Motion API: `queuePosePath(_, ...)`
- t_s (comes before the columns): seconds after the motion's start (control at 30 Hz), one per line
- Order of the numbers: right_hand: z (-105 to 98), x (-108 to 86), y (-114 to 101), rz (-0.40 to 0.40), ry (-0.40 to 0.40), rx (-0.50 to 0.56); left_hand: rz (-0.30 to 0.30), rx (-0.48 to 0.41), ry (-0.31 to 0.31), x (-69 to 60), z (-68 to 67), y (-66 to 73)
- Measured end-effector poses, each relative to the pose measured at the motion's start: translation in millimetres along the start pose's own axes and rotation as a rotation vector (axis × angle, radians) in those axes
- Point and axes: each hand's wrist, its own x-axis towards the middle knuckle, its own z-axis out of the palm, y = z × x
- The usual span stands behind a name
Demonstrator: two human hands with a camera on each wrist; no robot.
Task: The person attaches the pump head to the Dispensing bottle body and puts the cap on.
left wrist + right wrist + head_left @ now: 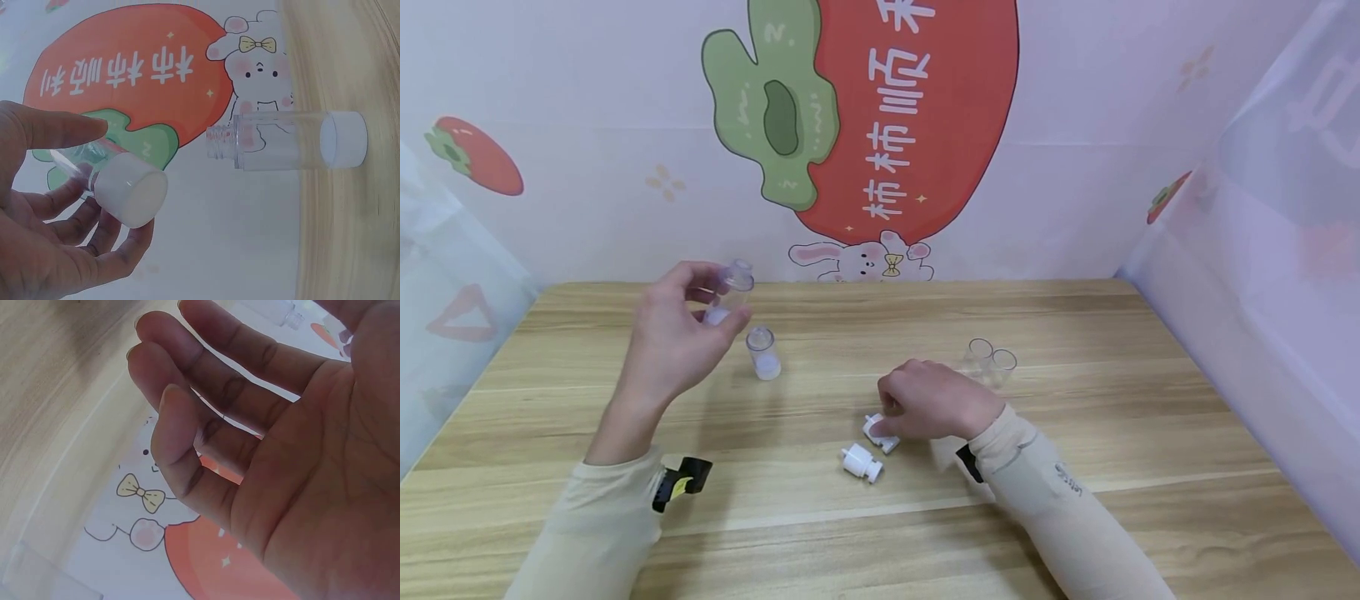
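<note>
My left hand [681, 325] grips a clear bottle [128, 181] with a white base, held tilted above the table. Beside it a similar bottle [763, 354] stands upright; its threaded neck shows in the left wrist view. My right hand [936, 400] is low over the table, its thumb overlapping a white pump head [881, 433] in the head view. Loosely bent fingers [178, 425] show nothing held in the right wrist view, though the thumb's tip is out of that frame. A second white pump head [861, 462] lies nearer my body.
Two clear open cylinders [1002, 362] stand side by side beyond my right wrist. The wood-grain table [1075, 500] ends at a printed backdrop [1075, 167], with pale sheets rising at both sides.
</note>
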Motion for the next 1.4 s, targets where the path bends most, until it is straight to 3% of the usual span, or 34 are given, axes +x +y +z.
queuePosePath(0.37,3,0.6,-2,0.023,-0.027,-0.011,0.038,-0.005,-0.087,-2.3,6.0,4.1)
queuePosePath(0.6,5,-0.2,-2,0.03,-0.046,0.015,0.095,-0.015,-0.119,-3.5,9.0,4.1)
queuePosePath(1.4,3,-1.2,1,0.014,-0.036,-0.02,0.153,0.116,-0.187,-7.8,16.6,13.9)
